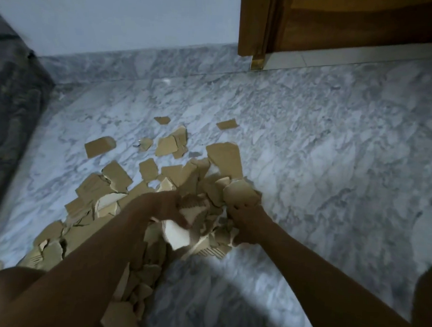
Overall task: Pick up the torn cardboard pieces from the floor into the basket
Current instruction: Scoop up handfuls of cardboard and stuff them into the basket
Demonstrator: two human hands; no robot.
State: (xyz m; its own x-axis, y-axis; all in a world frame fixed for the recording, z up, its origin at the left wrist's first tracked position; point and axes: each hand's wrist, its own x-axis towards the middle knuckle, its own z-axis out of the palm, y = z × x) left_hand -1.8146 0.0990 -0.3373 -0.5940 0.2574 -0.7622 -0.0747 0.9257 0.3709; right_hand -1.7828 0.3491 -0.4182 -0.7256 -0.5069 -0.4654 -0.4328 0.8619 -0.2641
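Marble floor (pixel 334 169): carries everything.
Wooden door (pixel 355 23): far right corner.
Torn cardboard pieces (pixel 96 189): heaped from mid-floor to its near left edge.
My left hand (pixel 162 205) and right hand (pixel 247 221): both curled round one bunch.
Basket: unseen.
Best practice, I judge: squeeze inward and lift level.

Torn cardboard pieces (pixel 116 174): tan, ragged-edged, few white-faced. Lay flat and overlapping in loose heap on marble floor (pixel 336 144), densest from lower left to centre. Two small strays (pixel 162 120) sat apart at far edge. Gathered bunch (pixel 208 200) was gripped between left hand (pixel 165 207) and right hand (pixel 247 222), pieces jutting upward.
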